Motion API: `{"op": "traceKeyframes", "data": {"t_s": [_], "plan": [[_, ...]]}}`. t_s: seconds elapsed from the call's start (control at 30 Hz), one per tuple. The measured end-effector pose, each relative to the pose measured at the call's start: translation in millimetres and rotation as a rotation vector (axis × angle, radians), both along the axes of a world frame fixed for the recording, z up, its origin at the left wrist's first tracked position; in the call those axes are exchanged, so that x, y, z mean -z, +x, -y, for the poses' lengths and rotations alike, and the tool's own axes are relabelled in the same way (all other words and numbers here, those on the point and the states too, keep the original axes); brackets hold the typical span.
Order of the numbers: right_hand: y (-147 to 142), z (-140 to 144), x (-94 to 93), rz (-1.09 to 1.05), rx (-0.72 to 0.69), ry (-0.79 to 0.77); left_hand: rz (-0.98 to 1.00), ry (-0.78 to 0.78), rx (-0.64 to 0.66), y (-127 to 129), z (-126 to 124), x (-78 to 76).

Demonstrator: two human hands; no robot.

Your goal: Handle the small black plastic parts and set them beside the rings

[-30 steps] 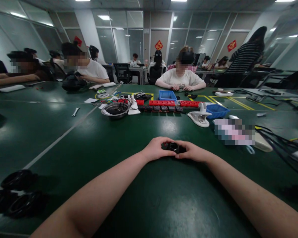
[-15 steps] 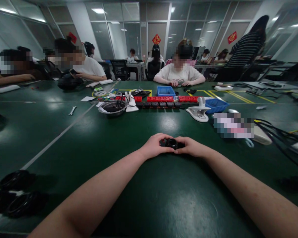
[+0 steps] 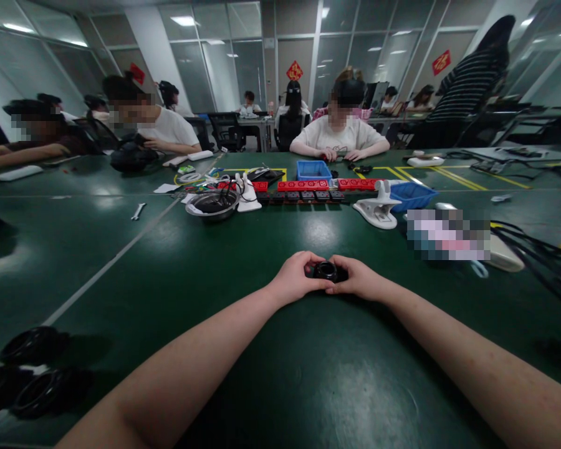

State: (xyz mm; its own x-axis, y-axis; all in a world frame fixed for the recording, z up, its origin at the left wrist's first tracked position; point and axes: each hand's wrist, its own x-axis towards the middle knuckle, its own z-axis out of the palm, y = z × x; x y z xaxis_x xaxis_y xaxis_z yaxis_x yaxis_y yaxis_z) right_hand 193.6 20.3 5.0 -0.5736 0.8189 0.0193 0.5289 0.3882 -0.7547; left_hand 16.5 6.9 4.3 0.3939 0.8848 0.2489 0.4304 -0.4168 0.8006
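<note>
Little has moved since a second ago: both hands still cup the small black ring part [image 3: 326, 270] on the table [image 3: 280, 374], left hand [image 3: 295, 277] and right hand [image 3: 359, 279] fingers curled closed around it, seemingly pressing or twisting; next needs a firm, even grip.

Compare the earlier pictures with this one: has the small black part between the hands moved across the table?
No. The small black part stays below the red strip, held by left hand and right hand.
</note>
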Motion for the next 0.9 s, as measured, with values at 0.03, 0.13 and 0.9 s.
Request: {"op": "traceKeyframes", "data": {"t_s": [0.03, 0.13, 0.9], "plan": [[-3, 1, 2.1, 0.036, 0.053, 0.056, -0.004, 0.004, -0.028, 1, 1, -0.1], [-11, 5, 8.0, 0.185, 0.220, 0.248, -0.025, 0.043, -0.148, 4, 5, -0.6], [5, -1, -10.3, -0.094, -0.134, -0.159, 0.023, -0.037, 0.129, -10, -7, -1.0]]}}
